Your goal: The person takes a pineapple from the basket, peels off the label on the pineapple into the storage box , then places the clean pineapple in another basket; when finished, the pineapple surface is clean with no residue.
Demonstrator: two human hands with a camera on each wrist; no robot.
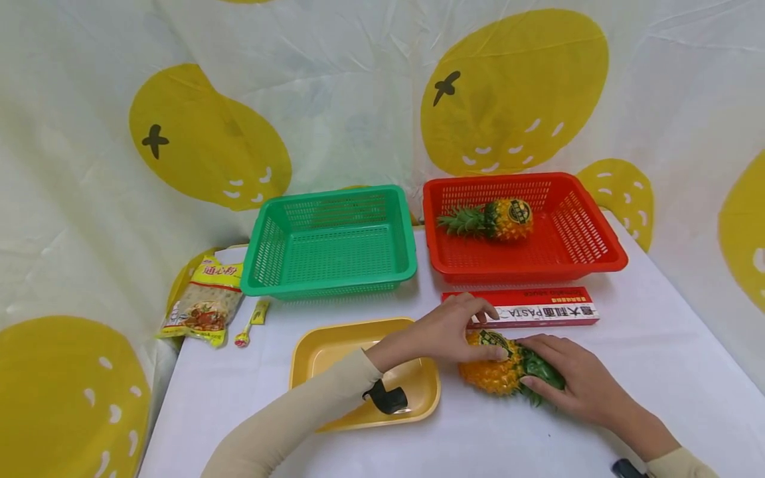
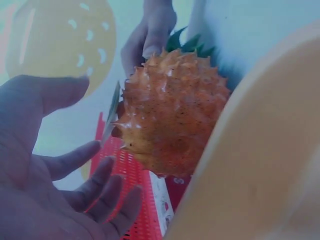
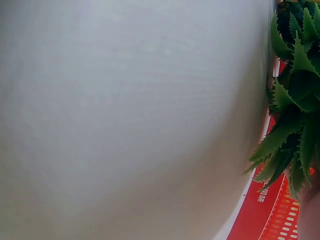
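Observation:
A pineapple (image 1: 487,377) with orange spiky skin and a dark label lies on its side at the right of the table, its green crown pointing right. My right hand (image 1: 578,380) grips it around the base of the leaves. In the right wrist view the green leaves (image 3: 295,110) show at the right edge. Over the other end of the fruit is my left hand (image 1: 448,328). Seen from the left wrist, that hand's fingers (image 2: 97,185) are spread, with a gap between them and the pineapple's rounded bottom (image 2: 170,120).
A yellow tray (image 1: 307,345) sits under my left forearm. Behind the pineapple lies a red pasta box (image 1: 520,294). A red basket (image 1: 528,273) at the back holds another pineapple (image 1: 512,222). Left of it stands a green basket (image 1: 335,290), beside a food bag (image 1: 206,302) and a lollipop (image 1: 242,339).

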